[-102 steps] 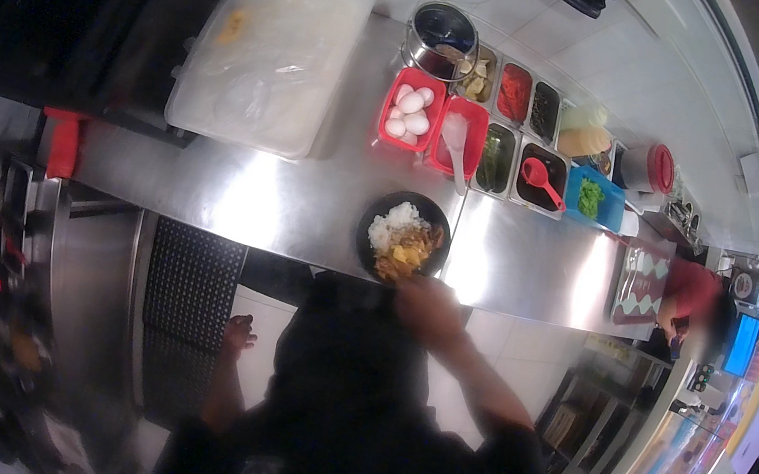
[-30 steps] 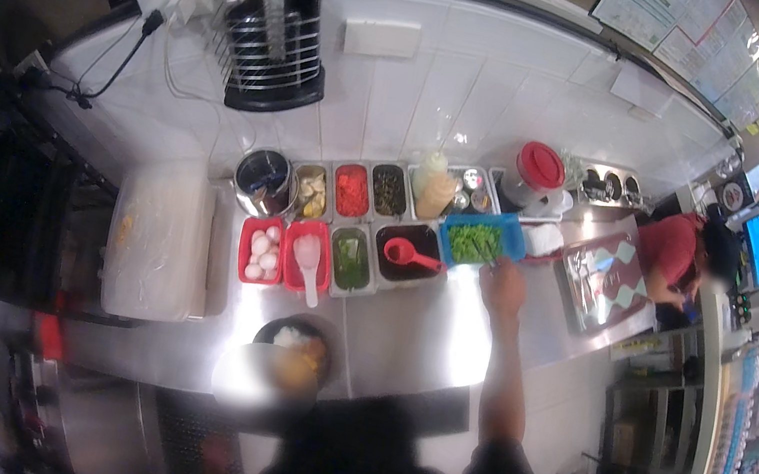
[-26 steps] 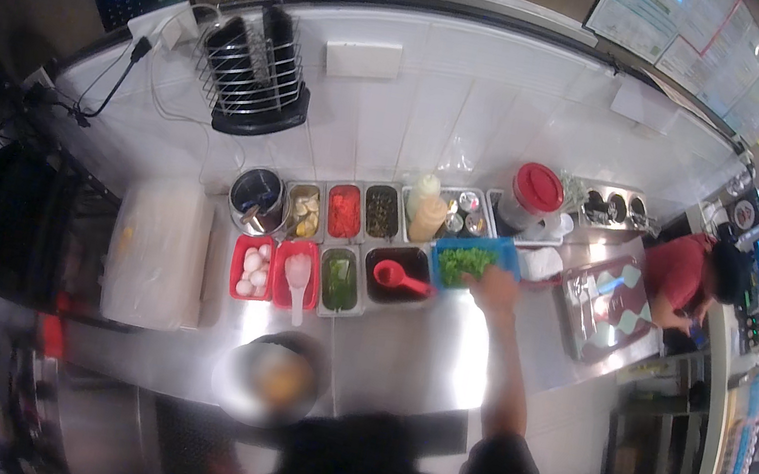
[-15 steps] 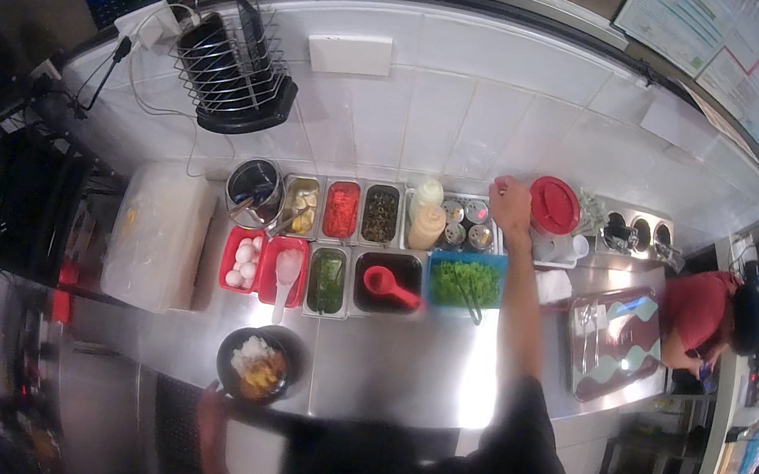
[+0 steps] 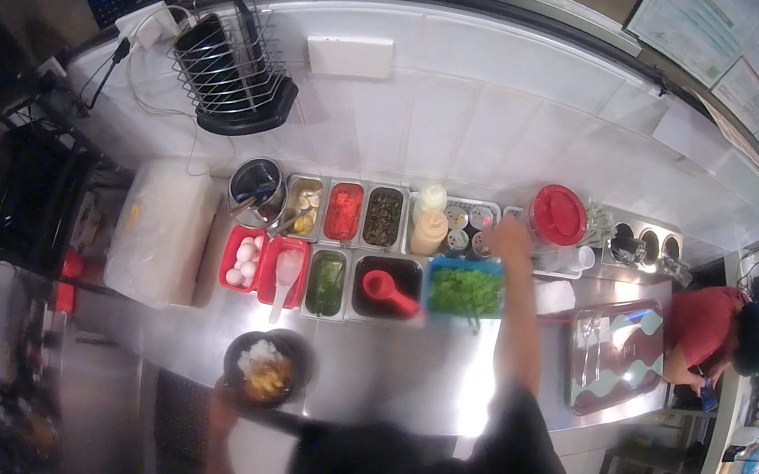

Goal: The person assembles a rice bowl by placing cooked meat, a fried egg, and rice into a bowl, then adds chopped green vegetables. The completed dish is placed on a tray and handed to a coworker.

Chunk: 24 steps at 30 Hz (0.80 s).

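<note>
A dark bowl [image 5: 297, 380] with white rice and a yellow-brown topping sits at the counter's front edge. My left hand [image 5: 225, 403] grips its near left rim; the fingertips are partly hidden. My right hand [image 5: 508, 239] is stretched over the far row, at the right end of a steel tray holding several small shaker jars [image 5: 457, 241]. Its fingers look closed, but anything inside them is hidden. Just left of the jars stand squeeze bottles [image 5: 429, 233], and to the hand's right is a tub with a red lid [image 5: 558, 216]. Chopped greens fill a blue container [image 5: 465, 290] below the forearm.
Left of the greens are a dark pan with a red scoop [image 5: 388, 287], a white rice paddle [image 5: 288, 272] and a red bin of eggs [image 5: 245, 259]. A large plastic bin [image 5: 159, 234] stands at left. Right are a tray [image 5: 617, 360] and a person in red [image 5: 703, 330].
My right hand has come down and nearer, from beside the red-lidded tub to the shaker jars. The bowl and my left hand have shifted slightly right.
</note>
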Motion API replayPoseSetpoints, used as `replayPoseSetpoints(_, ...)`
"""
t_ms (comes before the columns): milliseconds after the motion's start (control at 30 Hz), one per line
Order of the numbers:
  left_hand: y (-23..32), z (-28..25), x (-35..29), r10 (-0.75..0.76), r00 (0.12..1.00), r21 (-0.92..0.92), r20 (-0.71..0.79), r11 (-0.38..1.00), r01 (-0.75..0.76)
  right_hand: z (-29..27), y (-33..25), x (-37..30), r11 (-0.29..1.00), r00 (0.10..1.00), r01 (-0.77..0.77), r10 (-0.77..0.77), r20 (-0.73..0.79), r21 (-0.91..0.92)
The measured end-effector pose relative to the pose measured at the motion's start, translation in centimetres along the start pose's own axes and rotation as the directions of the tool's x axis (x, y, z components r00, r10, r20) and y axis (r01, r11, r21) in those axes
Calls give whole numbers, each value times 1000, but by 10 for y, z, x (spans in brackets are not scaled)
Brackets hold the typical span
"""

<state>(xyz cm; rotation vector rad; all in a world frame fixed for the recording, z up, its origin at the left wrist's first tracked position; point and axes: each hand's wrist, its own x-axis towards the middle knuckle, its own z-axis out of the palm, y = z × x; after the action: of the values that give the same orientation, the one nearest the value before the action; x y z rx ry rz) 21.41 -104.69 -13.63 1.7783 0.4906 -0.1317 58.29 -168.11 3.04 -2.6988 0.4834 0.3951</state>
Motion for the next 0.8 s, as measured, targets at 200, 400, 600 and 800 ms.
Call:
replayPoseSetpoints(200, 53, 88, -4, 171, 938, 361, 300, 890, -278, 53, 27, -126, 985, 998, 12, -22, -58, -174)
replayPoseSetpoints(400, 24, 178, -1, 219, 904, 207, 368, 928, -309, 73, 46, -116, 978, 988, -48, 17, -154, -203)
replayPoseSetpoints(600, 116, 264, 10, 156, 850, 190, 504, 939, -285, 74, 63, -108, 976, 980, 105, -133, -145, -191)
replayPoseSetpoints(800, 111, 294, 23, 176, 837, 276, 518, 892, -358, 62, 81, -117, 998, 984, 20, -29, -176, -54)
